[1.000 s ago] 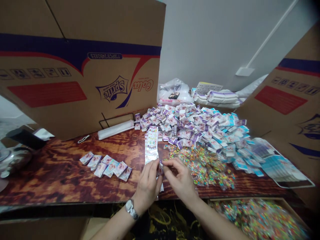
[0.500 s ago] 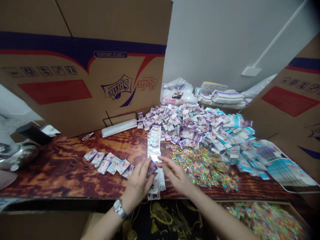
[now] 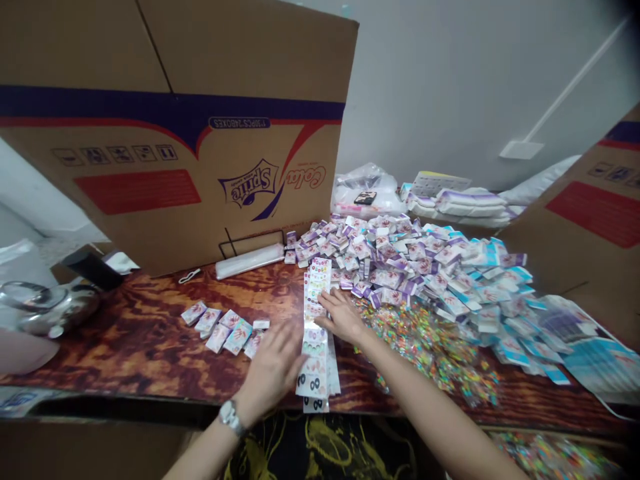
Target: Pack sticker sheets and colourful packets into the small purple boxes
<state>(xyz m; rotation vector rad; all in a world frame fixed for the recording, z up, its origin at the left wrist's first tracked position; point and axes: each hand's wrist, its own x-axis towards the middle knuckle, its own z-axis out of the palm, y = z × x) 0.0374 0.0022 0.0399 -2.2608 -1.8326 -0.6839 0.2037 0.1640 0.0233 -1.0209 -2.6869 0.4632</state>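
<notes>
My right hand point(image 3: 343, 317) rests its outstretched fingers on a long strip of sticker sheets point(image 3: 315, 363), printed with small coloured pictures and black shapes, stacked on the table. My left hand point(image 3: 274, 360), blurred by motion and wearing a watch, is just left of the strip. Its thumb stands apart from its fingers, with nothing visible between them. Several small printed boxes point(image 3: 237, 335) lie in a loose row beside it, one partly behind the hand. To the right of the strip spreads a pile of clear packets of colourful candy point(image 3: 425, 347).
Behind is a large heap of small purple-and-white boxes point(image 3: 390, 253). A tall cardboard carton point(image 3: 210, 147) stands back left, another carton point(image 3: 595, 240) at right. Flat blue cartons point(image 3: 600, 353) lie at the right edge. A metal kettle point(image 3: 60, 310) sits far left.
My left hand has moved left and down from the strip, and the small box it held no longer shows in it. My right hand has come down onto the sticker sheets. The view has shifted slightly.
</notes>
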